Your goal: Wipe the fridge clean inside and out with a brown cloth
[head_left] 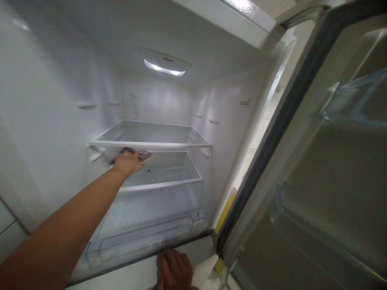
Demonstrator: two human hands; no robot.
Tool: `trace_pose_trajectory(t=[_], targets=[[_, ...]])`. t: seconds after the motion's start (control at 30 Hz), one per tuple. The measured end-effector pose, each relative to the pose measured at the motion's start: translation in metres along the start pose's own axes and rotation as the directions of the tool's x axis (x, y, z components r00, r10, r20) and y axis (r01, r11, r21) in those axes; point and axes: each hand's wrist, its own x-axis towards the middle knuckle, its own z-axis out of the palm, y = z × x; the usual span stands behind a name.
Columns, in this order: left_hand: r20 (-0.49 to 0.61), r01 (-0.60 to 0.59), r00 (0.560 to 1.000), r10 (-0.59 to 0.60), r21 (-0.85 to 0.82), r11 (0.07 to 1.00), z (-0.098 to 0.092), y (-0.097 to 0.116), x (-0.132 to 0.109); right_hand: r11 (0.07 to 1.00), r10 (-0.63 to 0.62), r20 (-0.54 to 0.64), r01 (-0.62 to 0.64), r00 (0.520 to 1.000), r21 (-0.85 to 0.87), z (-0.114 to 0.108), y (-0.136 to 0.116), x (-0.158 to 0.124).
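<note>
My left hand [126,162] reaches into an open fridge and presses a patterned cloth [141,155] onto the middle glass shelf [169,181], just under the upper glass shelf [151,141]. Its fingers are closed round the cloth. My right hand [173,270] lies flat on the white ledge [130,278] below the fridge compartment, fingers spread, holding nothing. A bit of white paper or cloth [205,270] lies beside it.
The fridge door [317,169] stands open on the right with clear door bins [356,100]. A clear drawer [145,237] sits at the bottom of the compartment. The interior light [165,66] is on. The shelves hold no food.
</note>
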Motion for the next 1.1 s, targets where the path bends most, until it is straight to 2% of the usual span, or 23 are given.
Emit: trace_pose_trajectory(t=[0.07, 0.13, 0.2, 0.3, 0.4, 0.47, 0.53, 0.57, 0.63, 0.7, 0.73, 0.77, 0.83, 0.87, 0.9, 0.93, 1.0, 1.03, 1.1], targets=[[0.034, 0.055, 0.998, -0.056, 0.040, 0.998, -0.001, 0.005, -0.001, 0.999, -0.034, 0.018, 0.034, 0.999, -0.004, 0.001, 0.001, -0.001], [0.058, 0.013, 0.998, -0.016, 0.053, 0.999, 0.002, 0.023, -0.004, 0.998, -0.065, 0.036, 0.065, 0.997, -0.003, 0.000, 0.004, -0.002], [0.063, -0.125, 0.990, 0.123, 0.035, 0.991, 0.008, 0.045, -0.012, 0.997, -0.071, 0.057, 0.071, 0.996, 0.000, -0.004, 0.005, -0.001], [0.045, -0.344, 0.938, 0.343, -0.006, 0.939, 0.016, 0.065, -0.035, 0.998, -0.061, 0.081, 0.061, 0.995, 0.010, -0.012, 0.005, 0.002], [0.047, -0.410, 0.911, 0.410, -0.014, 0.912, 0.015, 0.056, -0.059, 0.999, -0.012, 0.115, 0.008, 0.993, 0.033, -0.021, 0.000, 0.004], [0.059, -0.370, 0.927, 0.369, 0.005, 0.929, 0.009, 0.037, -0.071, 0.997, 0.047, 0.105, -0.053, 0.993, 0.061, -0.028, -0.007, 0.009], [0.066, -0.277, 0.959, 0.274, 0.041, 0.960, 0.002, 0.015, -0.081, 0.990, 0.082, 0.026, -0.084, 0.996, 0.109, -0.039, -0.014, 0.029], [0.066, -0.223, 0.974, 0.219, 0.062, 0.973, -0.001, 0.005, -0.085, 0.988, 0.084, -0.032, -0.079, 0.996, 0.130, -0.047, -0.017, 0.047], [0.063, -0.126, 0.991, 0.120, 0.102, 0.987, -0.004, -0.007, -0.093, 0.989, 0.106, -0.166, -0.086, 0.981, 0.120, -0.067, -0.016, 0.103], [0.060, -0.061, 0.997, 0.054, 0.131, 0.989, -0.005, -0.009, -0.099, 0.984, 0.176, -0.291, -0.178, 0.940, 0.020, -0.093, -0.005, 0.182], [0.061, -0.039, 0.998, 0.030, 0.143, 0.989, -0.005, -0.007, -0.102, 0.967, 0.224, -0.307, -0.250, 0.925, -0.046, -0.108, 0.004, 0.225], [0.062, -0.021, 0.998, 0.012, 0.151, 0.988, -0.005, -0.004, -0.103, 0.945, 0.263, -0.275, -0.305, 0.925, -0.120, -0.121, 0.015, 0.267], [0.072, -0.006, 0.997, -0.006, 0.160, 0.987, -0.005, 0.001, -0.104, 0.908, 0.300, -0.117, -0.321, 0.947, -0.268, -0.143, 0.038, 0.344], [0.079, -0.008, 0.997, -0.005, 0.160, 0.987, -0.006, 0.002, -0.103, 0.899, 0.303, 0.024, -0.278, 0.953, -0.338, -0.150, 0.049, 0.374], [0.086, -0.011, 0.996, -0.003, 0.159, 0.987, -0.006, 0.002, -0.102, 0.901, 0.288, 0.199, -0.195, 0.937, -0.387, -0.153, 0.058, 0.398], [0.093, -0.015, 0.996, 0.001, 0.157, 0.987, -0.007, 0.001, -0.100, 0.910, 0.260, 0.351, -0.106, 0.900, -0.402, -0.153, 0.065, 0.415], [0.101, -0.020, 0.995, 0.004, 0.153, 0.988, -0.008, -0.001, -0.095, 0.928, 0.181, 0.547, 0.042, 0.818, -0.370, -0.146, 0.074, 0.434], [0.104, -0.020, 0.995, 0.004, 0.151, 0.988, -0.007, -0.003, -0.092, 0.934, 0.141, 0.583, 0.089, 0.800, -0.347, -0.141, 0.077, 0.439], [0.105, -0.020, 0.994, 0.005, 0.145, 0.989, -0.006, -0.005, -0.086, 0.936, 0.082, 0.600, 0.145, 0.796, -0.320, -0.129, 0.082, 0.442]])
